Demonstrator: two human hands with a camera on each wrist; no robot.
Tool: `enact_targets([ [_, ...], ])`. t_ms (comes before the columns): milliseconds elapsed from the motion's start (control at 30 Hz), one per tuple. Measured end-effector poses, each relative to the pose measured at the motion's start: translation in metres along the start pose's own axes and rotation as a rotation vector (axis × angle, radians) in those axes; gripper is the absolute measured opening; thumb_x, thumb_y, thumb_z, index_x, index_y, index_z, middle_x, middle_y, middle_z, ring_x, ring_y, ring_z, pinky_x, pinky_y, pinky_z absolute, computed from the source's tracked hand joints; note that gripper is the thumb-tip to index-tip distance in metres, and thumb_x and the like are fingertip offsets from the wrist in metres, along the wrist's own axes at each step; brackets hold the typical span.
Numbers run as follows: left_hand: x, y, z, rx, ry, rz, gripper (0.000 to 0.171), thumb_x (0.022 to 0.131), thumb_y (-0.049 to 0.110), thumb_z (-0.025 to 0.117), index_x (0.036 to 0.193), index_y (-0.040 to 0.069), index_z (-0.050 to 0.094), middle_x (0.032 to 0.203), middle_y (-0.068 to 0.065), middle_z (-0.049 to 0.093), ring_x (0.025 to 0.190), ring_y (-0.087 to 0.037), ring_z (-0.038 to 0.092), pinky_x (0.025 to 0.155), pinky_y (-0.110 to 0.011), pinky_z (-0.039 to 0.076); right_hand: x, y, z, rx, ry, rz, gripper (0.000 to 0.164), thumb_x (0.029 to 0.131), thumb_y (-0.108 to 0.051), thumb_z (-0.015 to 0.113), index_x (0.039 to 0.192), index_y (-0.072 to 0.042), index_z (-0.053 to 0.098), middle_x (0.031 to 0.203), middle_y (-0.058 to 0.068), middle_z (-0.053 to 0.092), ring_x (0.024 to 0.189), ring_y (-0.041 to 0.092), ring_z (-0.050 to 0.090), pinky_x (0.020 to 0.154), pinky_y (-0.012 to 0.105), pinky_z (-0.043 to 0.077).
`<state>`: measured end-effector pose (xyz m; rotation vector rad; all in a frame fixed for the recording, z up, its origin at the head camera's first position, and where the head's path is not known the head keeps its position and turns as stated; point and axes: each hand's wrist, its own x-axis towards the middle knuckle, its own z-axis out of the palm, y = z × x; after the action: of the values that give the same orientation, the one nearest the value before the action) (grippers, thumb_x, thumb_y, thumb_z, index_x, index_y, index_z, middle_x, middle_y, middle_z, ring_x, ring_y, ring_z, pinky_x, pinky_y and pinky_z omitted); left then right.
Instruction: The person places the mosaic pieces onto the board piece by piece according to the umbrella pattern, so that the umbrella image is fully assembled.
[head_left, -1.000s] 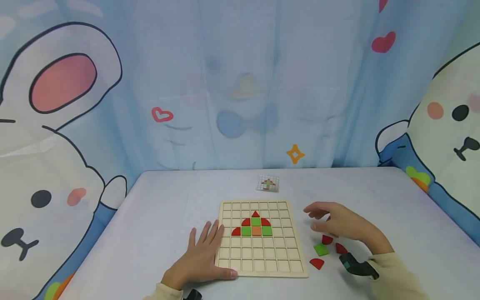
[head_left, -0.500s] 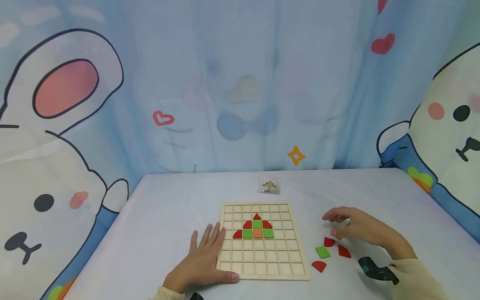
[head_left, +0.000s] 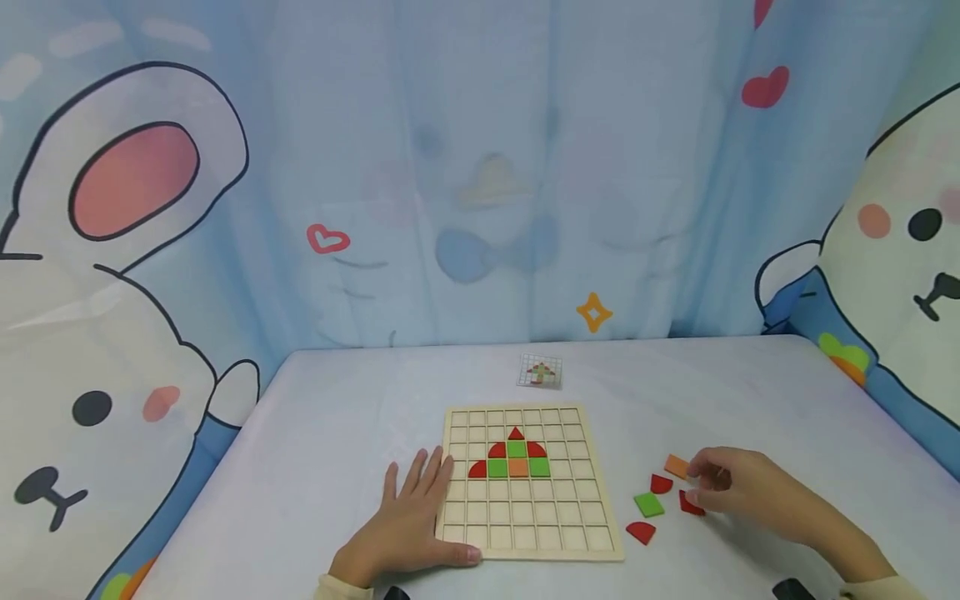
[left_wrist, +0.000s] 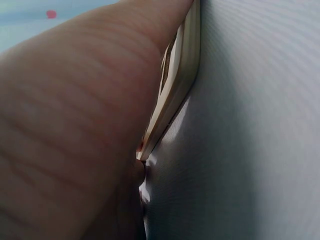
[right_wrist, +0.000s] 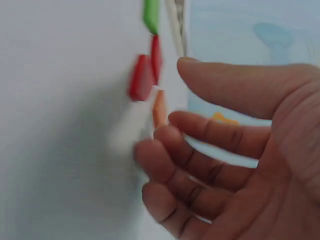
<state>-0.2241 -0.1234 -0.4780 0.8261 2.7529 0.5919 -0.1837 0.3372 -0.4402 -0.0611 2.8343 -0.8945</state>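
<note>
A wooden grid board (head_left: 532, 533) lies on the table with red, green and orange pieces set in a stepped, tree-like shape. My left hand (head_left: 405, 521) rests spread at its left edge, thumb along the near corner. To the right lie an orange square (head_left: 677, 466), a green square (head_left: 648, 505) and red quarter-round pieces (head_left: 641, 532). My right hand (head_left: 757, 496) hovers beside the orange square and the rightmost red piece (head_left: 692, 503). In the right wrist view, thumb and fingers (right_wrist: 160, 157) stand apart, loosely bent, with nothing between them.
A small pattern card (head_left: 540, 371) lies behind the board on the white tablecloth (head_left: 360, 408). A blue cartoon curtain (head_left: 480, 208) hangs at the table's far edge. Each wrist carries a black camera (head_left: 792, 589).
My right hand has moved right and toward me from beside the board to the loose pieces, uncovering the orange square. The left hand stays put; the head view has shifted slightly.
</note>
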Motion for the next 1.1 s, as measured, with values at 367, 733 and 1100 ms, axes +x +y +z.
enact_targets([
  [367, 0.002, -0.002, 0.000, -0.011, -0.008, -0.006, 0.130, 0.082, 0.082, 0.071, 0.171, 0.002, 0.019, 0.179, -0.016, 0.005, 0.164, -0.038, -0.003, 0.121, -0.071, -0.010, -0.004, -0.006, 0.021, -0.048, 0.040, 0.066, 0.019, 0.090, -0.008, 0.085, 0.098, -0.002, 0.068, 0.082, 0.001, 0.056, 0.079, 0.018, 0.053, 0.069, 0.030, 0.052],
  [733, 0.000, 0.002, -0.001, -0.033, -0.016, -0.018, 0.130, 0.082, 0.081, 0.072, 0.171, 0.002, 0.020, 0.179, -0.016, 0.006, 0.164, -0.038, -0.003, 0.121, -0.070, -0.010, -0.003, -0.007, 0.022, -0.015, 0.039, -0.009, 0.021, 0.092, -0.001, 0.082, 0.094, -0.009, 0.062, 0.084, -0.001, 0.060, 0.082, 0.019, 0.056, 0.071, 0.030, 0.055],
  [1100, 0.000, 0.004, -0.004, -0.020, -0.031, -0.007, 0.131, 0.083, 0.079, 0.073, 0.171, 0.002, 0.016, 0.179, -0.017, 0.004, 0.164, -0.039, -0.004, 0.121, -0.071, -0.010, 0.020, -0.038, 0.025, 0.274, 0.048, -0.075, 0.009, 0.099, -0.002, 0.073, 0.101, -0.003, 0.065, 0.092, 0.006, 0.067, 0.076, 0.023, 0.066, 0.065, 0.032, 0.059],
])
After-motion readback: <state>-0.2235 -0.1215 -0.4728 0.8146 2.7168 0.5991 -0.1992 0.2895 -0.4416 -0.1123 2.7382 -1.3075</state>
